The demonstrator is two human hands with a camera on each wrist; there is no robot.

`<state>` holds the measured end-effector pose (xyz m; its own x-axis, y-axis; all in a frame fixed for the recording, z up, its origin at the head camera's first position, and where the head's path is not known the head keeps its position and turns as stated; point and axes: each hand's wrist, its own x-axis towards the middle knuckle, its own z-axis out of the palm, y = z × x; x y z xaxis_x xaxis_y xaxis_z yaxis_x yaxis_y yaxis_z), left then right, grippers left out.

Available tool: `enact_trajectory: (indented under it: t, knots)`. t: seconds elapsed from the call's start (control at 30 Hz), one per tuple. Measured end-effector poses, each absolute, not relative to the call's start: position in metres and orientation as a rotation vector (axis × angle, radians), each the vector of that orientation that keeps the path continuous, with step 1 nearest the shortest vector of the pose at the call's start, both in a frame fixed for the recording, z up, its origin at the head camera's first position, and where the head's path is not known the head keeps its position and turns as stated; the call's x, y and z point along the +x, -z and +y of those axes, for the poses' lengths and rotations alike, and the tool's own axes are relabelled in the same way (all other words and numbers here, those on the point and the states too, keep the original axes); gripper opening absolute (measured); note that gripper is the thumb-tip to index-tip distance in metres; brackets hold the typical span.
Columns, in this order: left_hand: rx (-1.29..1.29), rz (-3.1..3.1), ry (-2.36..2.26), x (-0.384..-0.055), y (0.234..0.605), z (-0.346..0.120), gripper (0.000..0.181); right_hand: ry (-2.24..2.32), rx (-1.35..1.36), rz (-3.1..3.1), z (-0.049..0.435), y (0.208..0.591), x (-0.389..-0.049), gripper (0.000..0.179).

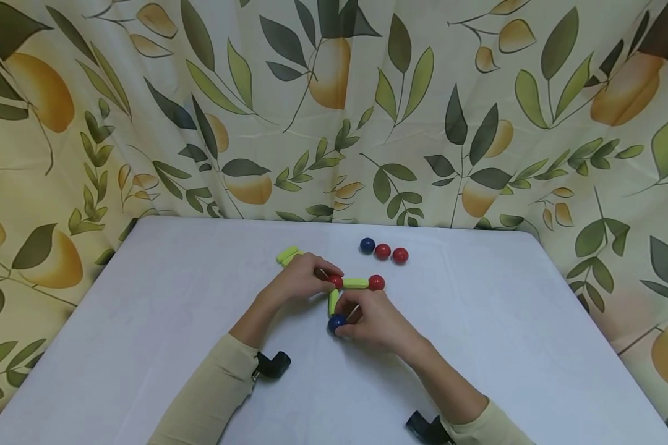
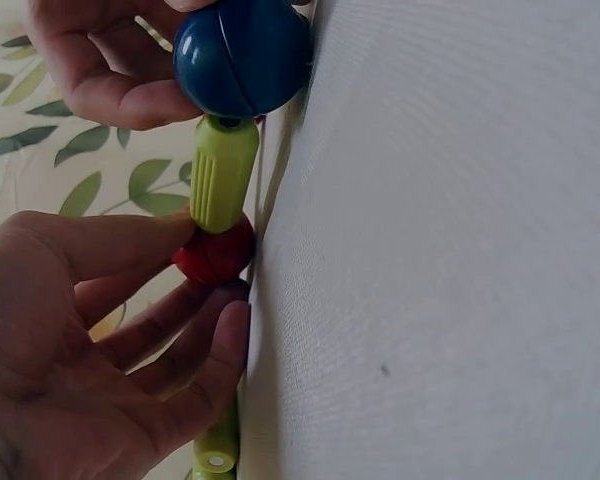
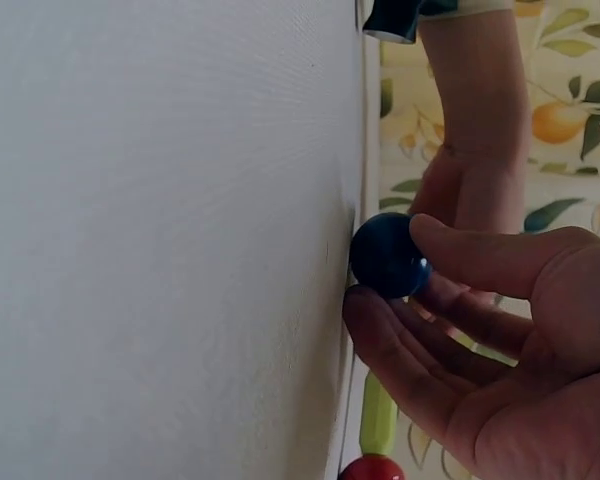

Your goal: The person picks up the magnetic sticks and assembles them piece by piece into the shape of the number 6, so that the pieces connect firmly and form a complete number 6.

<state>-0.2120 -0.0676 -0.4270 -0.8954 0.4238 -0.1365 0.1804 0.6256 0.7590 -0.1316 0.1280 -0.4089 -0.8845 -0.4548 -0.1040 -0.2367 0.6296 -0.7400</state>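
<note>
In the head view, yellow-green rods and balls form a corner shape on the white table. My left hand pinches the red ball at the corner between thumb and fingers. One ribbed rod runs from that ball to a blue ball at the near end. My right hand grips this blue ball, its thumb and fingertips seen around it in the right wrist view. A second rod extends right from the corner to another red ball, which no hand touches.
Farther back lie a loose blue ball and two red balls in a row. Loose yellow-green rods lie behind the left hand, partly hidden by it. A leaf-and-fruit patterned curtain hangs along the table's far edge.
</note>
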Motion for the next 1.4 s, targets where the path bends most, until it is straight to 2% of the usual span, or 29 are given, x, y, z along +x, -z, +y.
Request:
enact_trajectory:
  t: [1.4]
  knots:
    - [0.518, 2.558, -1.123, -0.2124, 0.4259, -0.0673, 0.027, 1.096, -0.513, 2.598, 0.1238, 0.4089, -0.1288, 0.025]
